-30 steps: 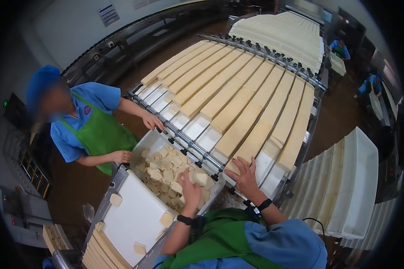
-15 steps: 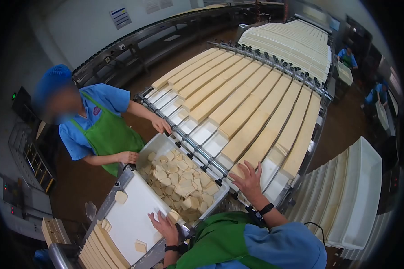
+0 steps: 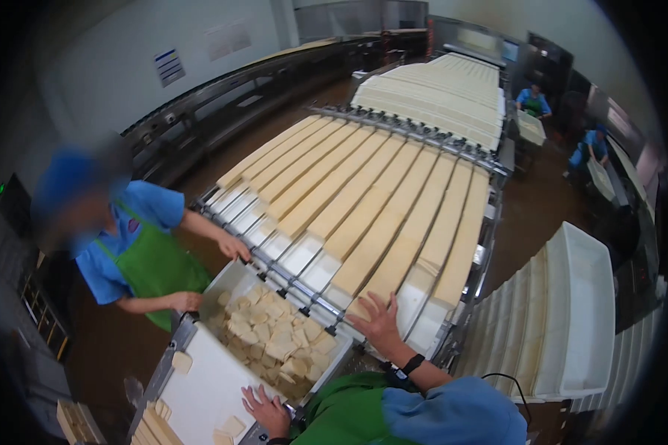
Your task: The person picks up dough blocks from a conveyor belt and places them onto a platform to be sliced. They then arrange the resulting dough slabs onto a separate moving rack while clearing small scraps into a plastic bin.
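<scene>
My right hand [image 3: 376, 323], fingers spread, rests at the near end of a long row of stacked pale slices [image 3: 393, 263] on the slatted conveyor. My left hand [image 3: 266, 412] lies with fingers apart on the white board [image 3: 200, 389] at the bottom. A few loose slices [image 3: 228, 429] are beside it, and longer stacks [image 3: 153, 426] lie at the board's lower left. Between the board and the conveyor sits a white bin [image 3: 340, 354] full of loose slices [image 3: 274, 334].
A co-worker in a green apron [image 3: 152, 271] stands at left, one hand at the conveyor edge, the other near the board's corner. Nested white trays [image 3: 579, 311] stand at right. Two more people [image 3: 534, 101] work at the back right. A metal conveyor [image 3: 223, 119] runs along the wall.
The view has shifted, so the scene sits further left and lower. The slice that was by my left hand no longer shows there. My right hand remains at the row's near end.
</scene>
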